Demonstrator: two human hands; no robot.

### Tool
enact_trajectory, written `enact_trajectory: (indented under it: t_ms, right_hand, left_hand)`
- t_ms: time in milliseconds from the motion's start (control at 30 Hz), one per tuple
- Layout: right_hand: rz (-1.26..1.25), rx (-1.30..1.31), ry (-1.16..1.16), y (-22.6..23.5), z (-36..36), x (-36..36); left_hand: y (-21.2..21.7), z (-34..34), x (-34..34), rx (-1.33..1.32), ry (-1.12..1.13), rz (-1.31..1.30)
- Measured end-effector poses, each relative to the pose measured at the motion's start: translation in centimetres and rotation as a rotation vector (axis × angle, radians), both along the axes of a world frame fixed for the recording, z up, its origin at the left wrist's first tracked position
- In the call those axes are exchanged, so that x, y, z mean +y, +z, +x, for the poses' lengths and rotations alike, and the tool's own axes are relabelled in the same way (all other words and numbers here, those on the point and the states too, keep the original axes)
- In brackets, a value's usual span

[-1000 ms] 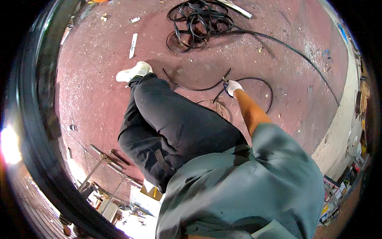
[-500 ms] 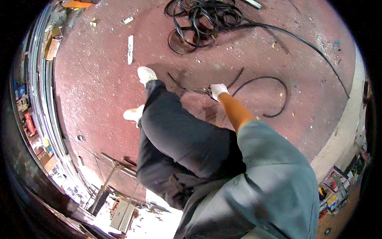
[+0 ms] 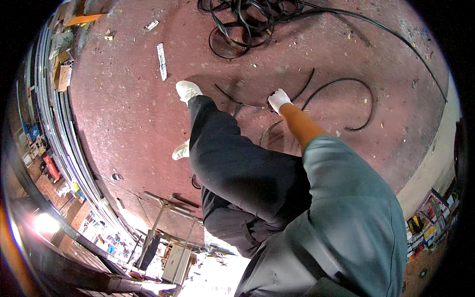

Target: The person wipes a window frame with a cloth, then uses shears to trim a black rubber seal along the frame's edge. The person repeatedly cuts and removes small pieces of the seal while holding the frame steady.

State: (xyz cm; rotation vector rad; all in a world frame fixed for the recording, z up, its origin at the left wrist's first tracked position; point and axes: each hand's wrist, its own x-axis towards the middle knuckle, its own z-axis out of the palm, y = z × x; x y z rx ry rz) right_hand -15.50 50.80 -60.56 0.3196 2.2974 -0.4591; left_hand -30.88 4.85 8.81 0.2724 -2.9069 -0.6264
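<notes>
Far left of our upper white shoe (image 3: 188,91), long metal lengths (image 3: 62,106) run in a bundle beside the reddish floor (image 3: 118,89). Above and just left of that shoe lies a pale strip (image 3: 162,62); below it is our lower white shoe (image 3: 181,151). Up and to the right of the upper shoe, a black tangle (image 3: 241,12) spreads in loose loops. Directly right of the shoe, a thin black length (image 3: 227,94) slants toward our gloved right hand (image 3: 280,100), whose fingers look curled in; we cannot tell what they grip. Farther right of the shoe, a short black end (image 3: 307,84) and then a curved black piece (image 3: 372,96) lie on the floor. We cannot tell how our left hand is, as it lies outside the view.
</notes>
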Motion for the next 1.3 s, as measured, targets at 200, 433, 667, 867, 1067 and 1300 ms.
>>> enact_trajectory:
  t_ms: [200,433,667,867,1067,1300]
  right_hand:
    - [0.029,0.113,-0.027,0.4,1.0,-1.1]
    - [-0.195,-0.006,-0.120,3.4,0.5,1.3]
    - [-0.482,0.216,-0.274,10.7,4.1,6.6]
    - [-1.054,0.268,-0.821,25.8,3.9,12.4]
    - [-1.388,0.651,-1.012,36.5,4.2,12.3]
    - [-1.436,0.878,-0.892,51.8,7.0,6.0]
  left_hand:
    - [-0.5,-0.5,0.3,-0.001,0.003,-0.007]
    - [-1.4,1.5,-0.1,0.024,-0.009,0.002]
    - [-2.3,5.8,-2.7,0.104,-0.004,0.112]
    - [-3.1,12.5,-5.1,0.257,0.014,0.219]
    - [-4.9,19.3,-5.7,0.359,0.032,0.283]
    - [-9.1,27.2,-0.6,0.372,-0.074,0.461]
